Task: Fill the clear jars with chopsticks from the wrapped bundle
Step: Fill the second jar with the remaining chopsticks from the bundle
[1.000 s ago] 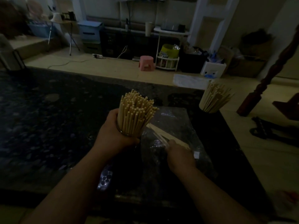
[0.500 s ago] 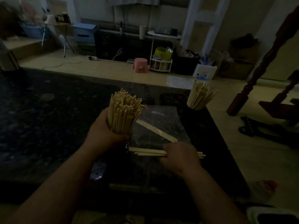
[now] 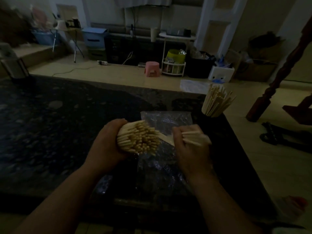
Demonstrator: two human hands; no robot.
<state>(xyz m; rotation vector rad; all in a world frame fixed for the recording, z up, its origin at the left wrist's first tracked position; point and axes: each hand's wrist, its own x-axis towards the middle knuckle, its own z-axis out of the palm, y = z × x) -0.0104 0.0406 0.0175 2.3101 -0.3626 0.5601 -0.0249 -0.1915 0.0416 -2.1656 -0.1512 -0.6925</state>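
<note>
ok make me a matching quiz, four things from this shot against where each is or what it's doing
1 left hand
2 right hand
3 plastic wrapper
4 pink stool

a on the floor
b flat on the dark table
c holds a few loose chopsticks
d grips the packed chopsticks

Pairs: 1-d, 2-c, 3-b, 4-a

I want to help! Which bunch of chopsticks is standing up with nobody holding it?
The far bunch, upright and alone on the table. The left grip holds the big bunch tilted; the right grip holds a few chopsticks.
</note>
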